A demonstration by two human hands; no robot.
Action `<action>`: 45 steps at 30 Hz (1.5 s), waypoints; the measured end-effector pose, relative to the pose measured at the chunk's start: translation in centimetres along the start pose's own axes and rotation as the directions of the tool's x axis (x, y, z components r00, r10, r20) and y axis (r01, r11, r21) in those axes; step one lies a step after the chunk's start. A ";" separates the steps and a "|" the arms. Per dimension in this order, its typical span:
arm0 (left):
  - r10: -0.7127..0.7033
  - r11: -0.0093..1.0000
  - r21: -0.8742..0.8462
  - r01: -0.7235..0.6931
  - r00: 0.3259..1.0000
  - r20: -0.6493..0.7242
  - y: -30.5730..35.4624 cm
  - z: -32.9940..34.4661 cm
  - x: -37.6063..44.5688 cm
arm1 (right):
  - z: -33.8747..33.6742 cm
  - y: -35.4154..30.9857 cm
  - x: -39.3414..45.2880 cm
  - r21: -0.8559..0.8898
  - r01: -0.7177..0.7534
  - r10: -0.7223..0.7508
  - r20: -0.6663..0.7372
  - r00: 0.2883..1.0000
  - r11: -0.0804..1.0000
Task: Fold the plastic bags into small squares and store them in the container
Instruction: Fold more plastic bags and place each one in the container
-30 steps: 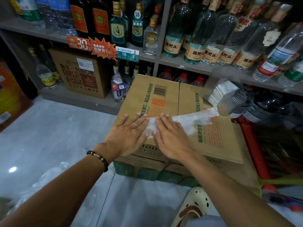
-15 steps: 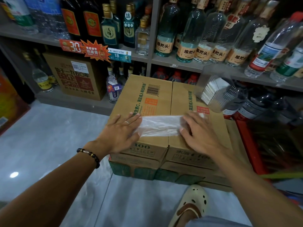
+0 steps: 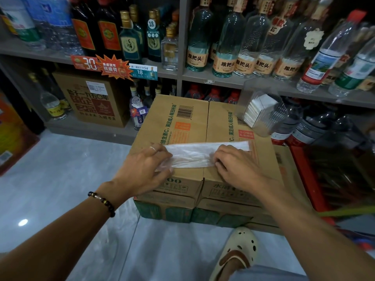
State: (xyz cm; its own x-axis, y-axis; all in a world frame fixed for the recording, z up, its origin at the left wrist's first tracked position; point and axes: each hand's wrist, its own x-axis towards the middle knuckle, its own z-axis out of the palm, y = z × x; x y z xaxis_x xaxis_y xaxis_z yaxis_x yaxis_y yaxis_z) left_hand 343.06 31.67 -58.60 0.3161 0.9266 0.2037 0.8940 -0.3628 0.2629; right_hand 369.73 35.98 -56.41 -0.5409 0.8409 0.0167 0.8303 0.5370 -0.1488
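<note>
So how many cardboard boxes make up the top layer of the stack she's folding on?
2. The left brown cardboard box lies under the left hand; the right brown cardboard box lies under the right hand. The white plastic bag strip spans both. Others behind may be hidden.

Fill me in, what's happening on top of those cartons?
A person is folding a plastic bag on the cardboard cartons in front of shelves of bottles. The bag lies flattened into a long strip. The left hand pinches its left end and the right hand presses down near its right end. It is not yet a small square. A clear container with folded white pieces sits at the cartons' far right.
</note>
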 end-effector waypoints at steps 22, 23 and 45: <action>-0.277 0.922 -0.294 0.252 0.960 -0.048 -1.4 -0.1 1.2 | -0.2 1.2 1.7 0.496 -0.272 0.332 -0.036 0.942 0.825; -0.339 0.897 -0.316 0.310 0.940 -0.038 -1.3 -0.1 1.5 | -0.3 1.1 2.0 0.519 -0.282 0.355 -0.045 0.934 0.807; -0.158 0.969 0.181 0.167 0.986 -0.061 -0.9 3.3 0.2 | 0.0 1.0 4.3 0.514 -0.462 0.505 0.064 0.861 0.723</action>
State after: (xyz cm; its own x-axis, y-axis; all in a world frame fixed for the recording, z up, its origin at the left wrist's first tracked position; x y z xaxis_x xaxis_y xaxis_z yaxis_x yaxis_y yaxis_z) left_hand 343.36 32.55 -61.86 0.1509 0.9646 0.2163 0.9766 -0.1793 0.1184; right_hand 368.25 40.11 -56.46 -0.0548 0.9908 -0.1236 0.7813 -0.0345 -0.6233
